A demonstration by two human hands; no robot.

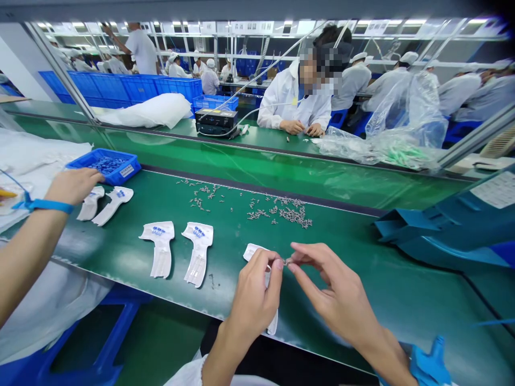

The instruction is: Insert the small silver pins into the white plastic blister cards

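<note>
My left hand (257, 292) and my right hand (336, 295) meet over the green bench, thumb and forefinger of each pinched together. Between their fingertips is a tiny silvery metal part (286, 262), too small to make out its exact kind. Behind and below my left hand lies a white pistol-shaped plastic housing half (254, 251), mostly hidden by the fingers. Loose small metal parts (295, 213) are scattered beyond my hands. To the left, two more white housing halves (161, 249) lie inner side up, with small blue pieces in their heads.
At the left a co-worker's hand (76, 185) is beside a blue tray (116, 166) of small blue pieces, near two further housing halves (112, 205). Teal plastic bins (434, 225) stand at the right. Across a green divider, another person (300, 102) works at a bench.
</note>
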